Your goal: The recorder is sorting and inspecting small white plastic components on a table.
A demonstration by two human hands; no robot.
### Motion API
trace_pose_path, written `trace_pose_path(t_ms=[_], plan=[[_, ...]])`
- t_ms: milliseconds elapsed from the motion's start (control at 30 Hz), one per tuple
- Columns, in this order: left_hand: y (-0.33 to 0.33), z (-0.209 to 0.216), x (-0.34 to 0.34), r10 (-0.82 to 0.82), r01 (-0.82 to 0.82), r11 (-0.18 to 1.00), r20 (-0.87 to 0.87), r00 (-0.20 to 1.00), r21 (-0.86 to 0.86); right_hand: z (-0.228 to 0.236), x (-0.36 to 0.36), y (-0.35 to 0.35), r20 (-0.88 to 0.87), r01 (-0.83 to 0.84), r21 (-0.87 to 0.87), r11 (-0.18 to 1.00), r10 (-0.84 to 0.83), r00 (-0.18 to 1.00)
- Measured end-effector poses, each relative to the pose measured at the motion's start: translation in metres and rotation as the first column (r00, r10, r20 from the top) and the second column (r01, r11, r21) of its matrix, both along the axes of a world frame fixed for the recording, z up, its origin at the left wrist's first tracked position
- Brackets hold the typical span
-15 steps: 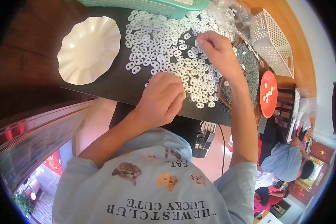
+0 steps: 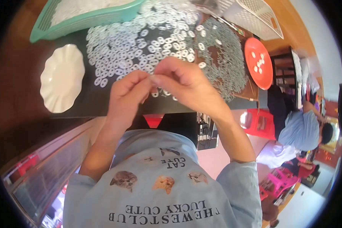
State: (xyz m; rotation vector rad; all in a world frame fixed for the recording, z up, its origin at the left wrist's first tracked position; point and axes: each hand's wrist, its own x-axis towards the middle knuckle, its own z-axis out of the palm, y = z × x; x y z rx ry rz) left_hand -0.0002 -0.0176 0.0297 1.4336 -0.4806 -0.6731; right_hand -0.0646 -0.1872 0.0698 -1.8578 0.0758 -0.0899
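My left hand [image 2: 128, 93] and my right hand [image 2: 192, 84] meet fingertip to fingertip over the near edge of the dark table. Both are closed in a pinch; whatever lies between the fingertips is too small and covered to make out. Just beyond them spreads a layer of white oval two-hole pieces [image 2: 112, 51], some partly hidden by my hands. To the right of my right hand lies a heap of small thin grey pieces [image 2: 230, 57], with a few white ovals on top.
A white scalloped dish [image 2: 61, 79] stands at the left. Behind it sits a green basket [image 2: 102, 17] of white material. On the right are a red plate [image 2: 250, 70] with several white pieces and a white perforated basket [image 2: 250, 19]. Farther right, a person in blue [image 2: 302, 129] bends forward.
My right hand has come back from the white pieces and now touches my left hand, which has risen slightly inward. The whole view has swung, showing more of the green basket.
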Motion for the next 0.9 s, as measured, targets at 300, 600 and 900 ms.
trace_pose_path(t_ms=[300,600,900], plan=[[0.004,0.000,-0.012,-0.020,0.013,0.997,-0.092,0.996,-0.073,0.001,-0.008,-0.002,0.067,-0.083,-0.443,0.893,0.125,0.990],[0.005,0.003,-0.011,0.011,-0.014,0.998,-0.055,0.998,-0.064,-0.006,-0.009,0.001,0.125,-0.103,-0.461,0.882,0.179,0.976],[0.018,0.004,-0.004,0.009,-0.019,0.997,-0.123,0.992,-0.081,-0.002,0.050,-0.055,0.161,-0.041,-0.670,0.741,0.198,0.967]])
